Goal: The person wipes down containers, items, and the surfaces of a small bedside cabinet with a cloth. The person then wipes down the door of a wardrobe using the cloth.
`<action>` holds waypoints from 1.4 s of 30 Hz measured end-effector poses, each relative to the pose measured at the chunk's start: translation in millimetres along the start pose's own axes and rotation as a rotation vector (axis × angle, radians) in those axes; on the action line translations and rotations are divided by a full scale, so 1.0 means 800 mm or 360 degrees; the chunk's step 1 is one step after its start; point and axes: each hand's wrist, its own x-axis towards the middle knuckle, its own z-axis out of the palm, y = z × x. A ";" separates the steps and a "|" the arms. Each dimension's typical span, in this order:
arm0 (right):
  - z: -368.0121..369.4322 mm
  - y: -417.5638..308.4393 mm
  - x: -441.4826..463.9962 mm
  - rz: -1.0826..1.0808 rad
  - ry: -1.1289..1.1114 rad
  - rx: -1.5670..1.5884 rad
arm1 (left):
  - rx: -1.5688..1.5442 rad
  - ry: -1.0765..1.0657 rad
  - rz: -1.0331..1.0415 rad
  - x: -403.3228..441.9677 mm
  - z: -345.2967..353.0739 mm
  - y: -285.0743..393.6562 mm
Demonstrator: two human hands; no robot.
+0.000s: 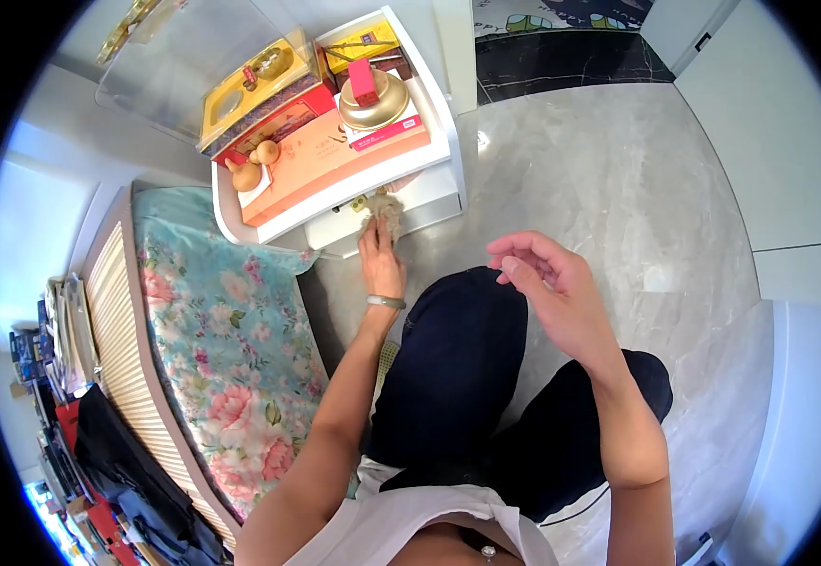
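My left hand [380, 264], with a bracelet at its wrist, reaches down to the front of a white cabinet [344, 196]. Its fingers press a crumpled beige-grey cloth [385, 215] against the lower drawer front [425, 200]. Part of the cloth is hidden under the fingers. Beside it, a small brass-coloured fitting [359, 203] shows on the drawer. My right hand [552, 288] hangs in the air over the floor near my knee, fingers loosely bent and apart, holding nothing that I can see.
On the cabinet top are an orange box [311, 170], gourds [244, 174], a gold bowl [373, 111] with a red box [363, 82], and a yellow display box [250, 94]. Left stands a bed with a floral cover [226, 321]. Grey tiled floor [637, 217] lies to the right.
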 end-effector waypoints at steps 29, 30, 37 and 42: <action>-0.003 0.001 -0.005 -0.0098 0.0080 -0.0011 | -0.0131 0.0060 0.0360 0.097 0.033 0.025; -0.004 0.000 -0.004 -0.0101 0.0082 -0.0011 | -0.0274 0.0055 0.0394 0.098 0.042 0.027; -0.005 0.005 -0.003 -0.0088 0.0094 -0.0078 | -0.0047 0.0073 0.1022 0.073 0.082 -0.015; -0.007 0.003 -0.001 -0.0066 0.0090 -0.0046 | -0.0100 0.0038 0.1285 0.081 0.066 -0.019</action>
